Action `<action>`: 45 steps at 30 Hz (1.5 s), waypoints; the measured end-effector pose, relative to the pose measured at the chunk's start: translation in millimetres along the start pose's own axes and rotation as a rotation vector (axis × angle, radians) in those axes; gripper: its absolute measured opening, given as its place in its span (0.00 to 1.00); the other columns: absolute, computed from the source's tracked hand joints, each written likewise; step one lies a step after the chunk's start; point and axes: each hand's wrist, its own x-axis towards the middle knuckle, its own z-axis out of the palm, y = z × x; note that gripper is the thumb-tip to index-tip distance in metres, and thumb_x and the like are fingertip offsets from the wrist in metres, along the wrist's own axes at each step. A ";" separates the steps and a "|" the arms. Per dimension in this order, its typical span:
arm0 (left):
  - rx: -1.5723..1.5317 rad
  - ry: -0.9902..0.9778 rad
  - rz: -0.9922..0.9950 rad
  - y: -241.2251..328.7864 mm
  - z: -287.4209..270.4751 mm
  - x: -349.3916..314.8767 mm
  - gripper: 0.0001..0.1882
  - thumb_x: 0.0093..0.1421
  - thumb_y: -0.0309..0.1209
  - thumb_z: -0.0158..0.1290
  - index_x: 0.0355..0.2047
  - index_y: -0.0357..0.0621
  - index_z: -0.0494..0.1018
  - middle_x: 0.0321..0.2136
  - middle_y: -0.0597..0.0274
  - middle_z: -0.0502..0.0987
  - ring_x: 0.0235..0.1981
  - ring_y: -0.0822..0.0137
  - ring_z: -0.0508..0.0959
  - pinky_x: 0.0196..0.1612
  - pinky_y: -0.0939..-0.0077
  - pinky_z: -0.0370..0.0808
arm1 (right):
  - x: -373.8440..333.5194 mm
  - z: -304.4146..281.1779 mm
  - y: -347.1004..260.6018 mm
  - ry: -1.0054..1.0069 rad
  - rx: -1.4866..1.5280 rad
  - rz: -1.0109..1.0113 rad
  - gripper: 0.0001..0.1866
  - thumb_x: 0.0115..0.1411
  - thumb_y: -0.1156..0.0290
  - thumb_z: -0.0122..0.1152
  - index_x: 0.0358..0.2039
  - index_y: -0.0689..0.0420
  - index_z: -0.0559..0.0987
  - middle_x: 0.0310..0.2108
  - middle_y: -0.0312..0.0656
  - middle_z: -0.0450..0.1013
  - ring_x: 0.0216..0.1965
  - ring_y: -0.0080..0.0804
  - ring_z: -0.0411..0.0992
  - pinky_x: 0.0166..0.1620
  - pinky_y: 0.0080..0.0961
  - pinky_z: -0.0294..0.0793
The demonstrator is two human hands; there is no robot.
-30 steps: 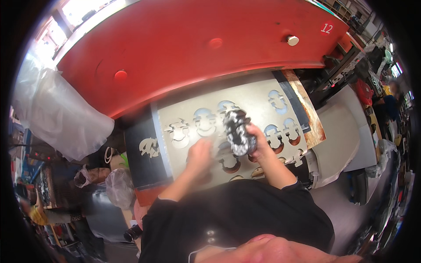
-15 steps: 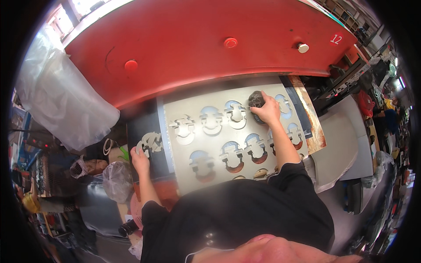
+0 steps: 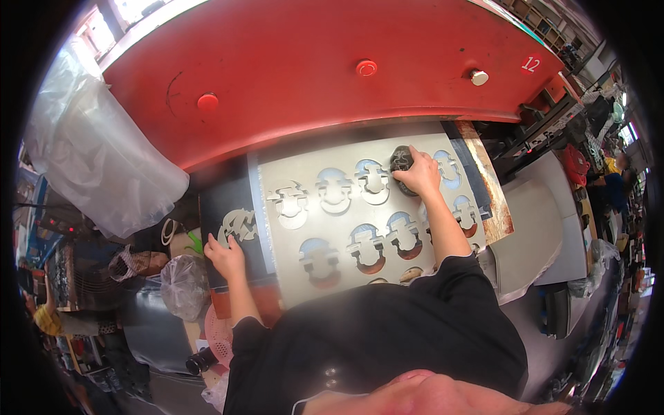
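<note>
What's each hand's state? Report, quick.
Left hand: open, beside the cut pieces; contact cannot be told.
Right hand: closed, holding the die on the sheet.

The scene was viewed from the person's head by a wide fisheye camera, aimed down and forward over the chest. The shirt (image 3: 377, 339) was caught very close at the lower edge; the sheet (image 3: 294, 166), left hand (image 3: 227, 259) and right hand (image 3: 423, 174) were framed within arm's reach, and the machine (image 3: 290, 69) was faced beyond them. Straight edges were bent toward the rim.
</note>
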 end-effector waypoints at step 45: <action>-0.292 -0.150 0.205 103.8 56.3 -14.5 0.27 0.57 0.41 0.55 0.51 0.33 0.66 0.43 0.37 0.75 0.46 0.40 0.75 0.50 0.53 0.69 | 140.1 -151.6 130.1 0.432 0.268 -0.112 0.23 0.66 0.50 0.43 0.40 0.57 0.77 0.42 0.54 0.74 0.47 0.53 0.72 0.47 0.46 0.70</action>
